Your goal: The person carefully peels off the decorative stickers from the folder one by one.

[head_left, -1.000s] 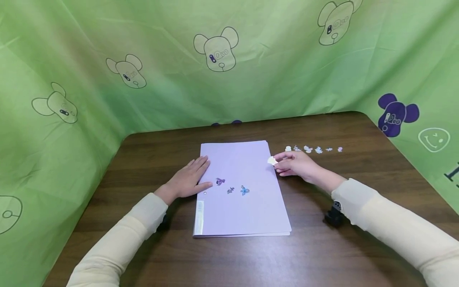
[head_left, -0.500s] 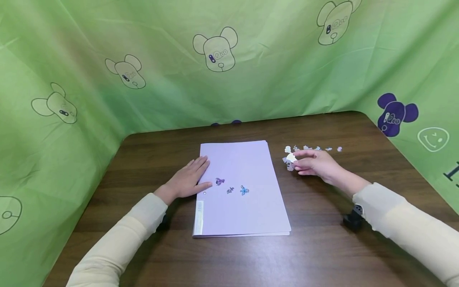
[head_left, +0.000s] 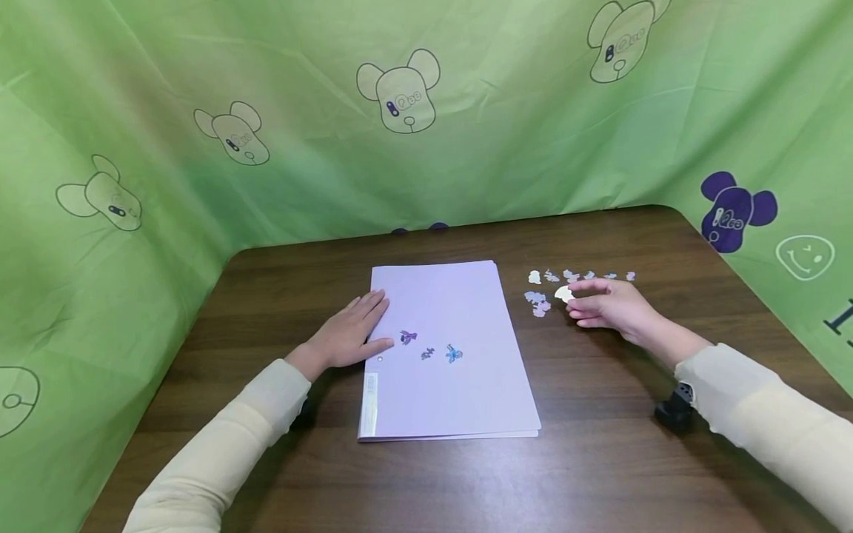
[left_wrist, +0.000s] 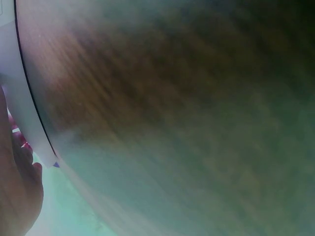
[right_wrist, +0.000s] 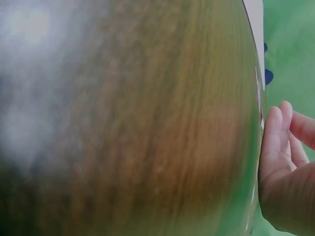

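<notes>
With our left grip [head_left: 348,331] flat on the lilac folder [head_left: 453,400], we're drawing our right grip [head_left: 613,308], pinching an unplaced white cutout [head_left: 563,294], farther away.

A pale lilac folder [head_left: 446,403] is lying flat on the brown table [head_left: 440,488], three small stickers [head_left: 454,354] showing on its cover. To its right, a small white cutout [head_left: 563,294] is being pinched by the right hand [head_left: 611,306].

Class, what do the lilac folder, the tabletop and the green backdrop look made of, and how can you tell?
Lilac folder: card or plastic, smooth; thin layers show at its lower right corner.
Tabletop: wood or wood-look laminate, slightly glossy; brown grain, pale sheen.
Green backdrop: probably printed cloth; soft folds and creases.
</notes>
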